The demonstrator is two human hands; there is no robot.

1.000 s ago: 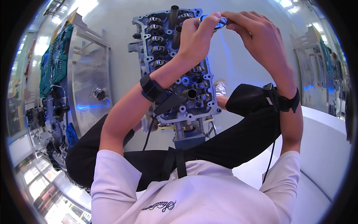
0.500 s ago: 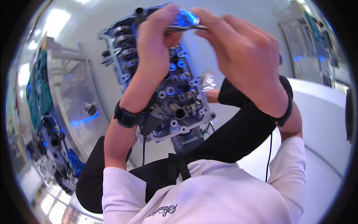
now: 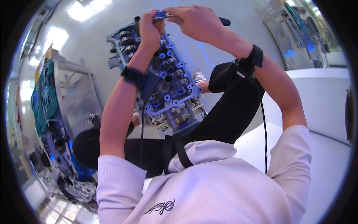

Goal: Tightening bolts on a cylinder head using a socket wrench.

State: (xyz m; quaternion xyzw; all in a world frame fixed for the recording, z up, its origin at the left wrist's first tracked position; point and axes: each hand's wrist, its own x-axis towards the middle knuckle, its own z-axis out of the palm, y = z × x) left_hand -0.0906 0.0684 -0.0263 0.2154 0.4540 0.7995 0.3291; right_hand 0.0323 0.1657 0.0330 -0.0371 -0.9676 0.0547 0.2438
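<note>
My left hand [image 3: 150, 33] is raised over the far end of an engine cylinder head [image 3: 178, 85], its fingers closed round a small part [image 3: 160, 15] that shines blue. What kind of part it is cannot be made out. From the right comes my right hand [image 3: 199, 23], closed on a slim tool with a metal shaft [image 3: 170, 16] and a dark handle end [image 3: 225, 21] sticking out beyond the hand. The shaft reaches the small part at my left fingertips. Rows of valve gear and round bores show on the cylinder head below, partly hidden by my left forearm.
The cylinder head rests on a stand [image 3: 186, 127] between my knees. On the left are a metal cart [image 3: 76, 86], a teal tool tray [image 3: 44, 97] and dark engine parts [image 3: 56, 149]. A white bench surface [image 3: 320, 89] lies to the right. Black cables run down from both wrists.
Both hands now appear farther out and smaller, still together at the small part. The dark handle end has come into sight beyond my right hand. More of the cylinder head's stand shows.
</note>
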